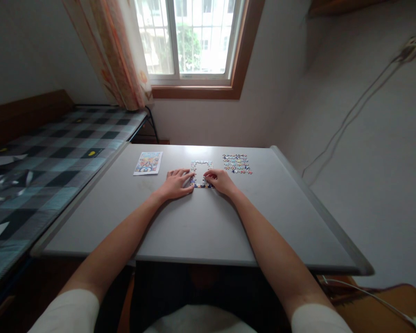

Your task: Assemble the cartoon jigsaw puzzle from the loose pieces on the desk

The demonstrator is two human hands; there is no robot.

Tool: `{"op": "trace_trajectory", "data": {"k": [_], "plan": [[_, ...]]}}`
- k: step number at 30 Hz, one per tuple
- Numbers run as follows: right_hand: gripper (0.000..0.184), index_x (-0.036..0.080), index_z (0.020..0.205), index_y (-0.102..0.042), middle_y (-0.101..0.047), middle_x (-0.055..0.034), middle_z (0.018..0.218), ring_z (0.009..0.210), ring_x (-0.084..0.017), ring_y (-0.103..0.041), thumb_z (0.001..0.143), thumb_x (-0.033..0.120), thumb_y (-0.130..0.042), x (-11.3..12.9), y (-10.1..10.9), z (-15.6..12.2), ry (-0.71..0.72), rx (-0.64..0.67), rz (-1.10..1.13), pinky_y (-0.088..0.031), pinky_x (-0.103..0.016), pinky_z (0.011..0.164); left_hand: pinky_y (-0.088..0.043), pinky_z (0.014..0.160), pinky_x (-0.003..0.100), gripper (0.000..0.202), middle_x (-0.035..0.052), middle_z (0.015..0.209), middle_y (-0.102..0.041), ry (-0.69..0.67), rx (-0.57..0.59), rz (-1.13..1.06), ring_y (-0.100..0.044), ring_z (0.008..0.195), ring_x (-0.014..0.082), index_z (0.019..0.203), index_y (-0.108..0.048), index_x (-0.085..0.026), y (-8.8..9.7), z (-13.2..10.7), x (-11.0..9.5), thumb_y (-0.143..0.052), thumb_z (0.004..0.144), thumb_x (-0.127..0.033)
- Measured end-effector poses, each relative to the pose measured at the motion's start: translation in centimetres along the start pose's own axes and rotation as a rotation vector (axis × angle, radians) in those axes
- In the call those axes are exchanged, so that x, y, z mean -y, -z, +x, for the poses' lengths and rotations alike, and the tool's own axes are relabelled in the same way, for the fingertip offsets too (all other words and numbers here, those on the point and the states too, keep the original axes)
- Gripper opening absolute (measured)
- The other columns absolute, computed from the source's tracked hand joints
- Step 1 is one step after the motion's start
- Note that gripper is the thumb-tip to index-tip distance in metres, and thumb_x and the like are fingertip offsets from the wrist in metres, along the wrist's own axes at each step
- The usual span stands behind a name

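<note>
A partly joined jigsaw puzzle lies on the grey-white table, its border pieces forming a rectangle around a bare middle. My left hand rests flat at the left side of this border, fingers spread, with the fingertips touching its edge. Over the lower right of the frame, my right hand pinches a small puzzle piece between thumb and forefinger. Loose puzzle pieces are laid out in rows to the right. On the left lies a colourful picture sheet.
A bed with a checked cover adjoins the table's left side, papers lying on it. A window with a curtain is ahead. A cable hangs down the right wall; a brown chair stands at lower right.
</note>
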State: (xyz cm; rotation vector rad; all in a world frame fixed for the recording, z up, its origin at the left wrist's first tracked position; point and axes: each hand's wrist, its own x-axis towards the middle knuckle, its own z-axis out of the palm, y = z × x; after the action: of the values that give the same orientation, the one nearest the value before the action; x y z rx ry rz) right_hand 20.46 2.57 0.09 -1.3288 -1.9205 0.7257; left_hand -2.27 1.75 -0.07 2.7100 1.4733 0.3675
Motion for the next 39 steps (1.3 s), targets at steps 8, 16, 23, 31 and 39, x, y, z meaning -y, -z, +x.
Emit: {"op": "trace_trajectory", "data": {"k": [8, 16, 23, 31, 39], "plan": [[0.016, 0.014, 0.084, -0.073, -0.068, -0.0030, 0.068, 0.061, -0.011, -0.058, 0.078, 0.019, -0.059, -0.8, 0.0, 0.2, 0.008, 0.009, 0.058, -0.042, -0.021, 0.059, -0.024, 0.106, 0.046, 0.054, 0.0046, 0.143, -0.045, -0.001, -0.005, -0.002, -0.037, 0.130, 0.0283, 0.138, -0.047, -0.033, 0.0, 0.0, 0.0, -0.044, 0.088, -0.052], [0.021, 0.014, 0.087, -0.074, -0.067, -0.0028, 0.065, 0.056, -0.011, -0.054, 0.080, 0.018, -0.055, -1.1, 0.0, 0.3, -0.003, 0.023, 0.051, -0.040, -0.022, 0.055, -0.025, 0.106, 0.046, 0.054, 0.0048, 0.143, -0.044, -0.002, -0.005, -0.007, -0.036, 0.130, 0.0292, 0.138, -0.047, -0.034, -0.2, 0.0, 0.1, -0.045, 0.087, -0.052], [0.018, 0.014, 0.086, -0.074, -0.070, -0.0041, 0.072, 0.063, -0.012, -0.059, 0.079, 0.016, -0.057, -0.9, 0.0, 0.4, 0.006, 0.024, 0.064, -0.043, -0.022, 0.061, -0.026, 0.106, 0.045, 0.054, 0.0050, 0.142, -0.045, -0.006, -0.013, -0.007, -0.037, 0.130, 0.0280, 0.138, -0.047, -0.033, -0.1, 0.0, 0.1, -0.044, 0.087, -0.052], [0.016, 0.014, 0.086, -0.074, -0.071, -0.0038, 0.075, 0.065, -0.011, -0.058, 0.078, 0.016, -0.059, -0.1, -0.1, 0.0, 0.064, 0.076, 0.054, -0.043, -0.021, 0.062, -0.026, 0.106, 0.046, 0.054, 0.0053, 0.143, -0.045, 0.000, -0.005, -0.013, -0.037, 0.130, 0.0286, 0.138, -0.047, -0.033, 0.0, 0.0, -0.1, -0.045, 0.087, -0.051], [0.016, 0.016, 0.086, -0.074, -0.071, -0.0030, 0.077, 0.065, -0.011, -0.057, 0.079, 0.017, -0.059, -0.1, -0.2, -0.1, 0.088, 0.080, 0.014, -0.043, -0.022, 0.064, -0.025, 0.106, 0.045, 0.054, 0.0054, 0.143, -0.044, -0.014, -0.013, -0.014, -0.036, 0.131, 0.0279, 0.137, -0.047, -0.032, -0.1, 0.0, 0.1, -0.044, 0.088, -0.053]]}}
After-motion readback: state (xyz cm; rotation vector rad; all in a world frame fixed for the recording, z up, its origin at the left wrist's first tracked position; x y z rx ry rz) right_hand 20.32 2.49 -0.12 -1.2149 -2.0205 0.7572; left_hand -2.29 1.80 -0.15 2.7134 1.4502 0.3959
